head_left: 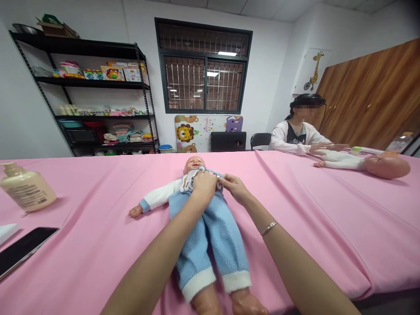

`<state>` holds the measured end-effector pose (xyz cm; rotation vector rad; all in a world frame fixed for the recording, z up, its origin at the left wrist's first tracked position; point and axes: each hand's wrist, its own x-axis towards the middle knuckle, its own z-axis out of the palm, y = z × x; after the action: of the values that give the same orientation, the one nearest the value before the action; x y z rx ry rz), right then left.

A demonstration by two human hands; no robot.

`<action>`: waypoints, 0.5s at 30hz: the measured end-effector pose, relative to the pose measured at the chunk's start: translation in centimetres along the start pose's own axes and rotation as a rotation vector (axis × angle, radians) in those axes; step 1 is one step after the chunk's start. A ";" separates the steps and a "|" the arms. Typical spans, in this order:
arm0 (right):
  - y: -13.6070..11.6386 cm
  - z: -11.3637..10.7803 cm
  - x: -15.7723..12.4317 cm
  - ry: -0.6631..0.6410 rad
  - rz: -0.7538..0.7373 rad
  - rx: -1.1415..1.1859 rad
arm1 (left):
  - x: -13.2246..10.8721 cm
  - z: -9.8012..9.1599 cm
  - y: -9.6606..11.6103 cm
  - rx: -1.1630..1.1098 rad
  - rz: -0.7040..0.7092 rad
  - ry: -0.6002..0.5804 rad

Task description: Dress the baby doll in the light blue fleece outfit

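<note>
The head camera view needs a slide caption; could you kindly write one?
Left hand and right hand hold a baby doll's blue fleece outfit.

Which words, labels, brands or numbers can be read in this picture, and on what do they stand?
Nothing can be read clearly.
Pump bottle label: printed lines, too small and blurred to read.
Foam play mat: coloured lettering, too blurred to read.
Toy boxes: printing too small to read.
</note>
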<state>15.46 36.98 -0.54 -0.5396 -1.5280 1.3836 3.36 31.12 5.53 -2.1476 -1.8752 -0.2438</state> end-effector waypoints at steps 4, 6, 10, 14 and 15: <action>1.4 -0.9 1.2 0.129 0.109 0.122 | -0.1 0.3 1.4 0.027 0.037 0.047; 2.1 -1.4 2.2 0.198 0.166 0.092 | -0.2 0.4 1.8 0.010 0.012 0.074; 3.2 -1.8 4.3 0.267 0.214 0.026 | -0.2 0.7 1.1 -0.076 -0.045 0.002; 4.3 -1.8 5.1 0.244 0.193 -0.029 | 0.6 1.5 -0.6 -0.331 -0.051 -0.092; 4.6 -1.8 5.2 0.241 0.167 -0.071 | 0.9 1.7 -0.9 -0.416 -0.060 -0.093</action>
<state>13.50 43.37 -3.20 -0.8631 -1.3642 1.3380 2.46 32.60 4.28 -2.3996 -2.0931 -0.6045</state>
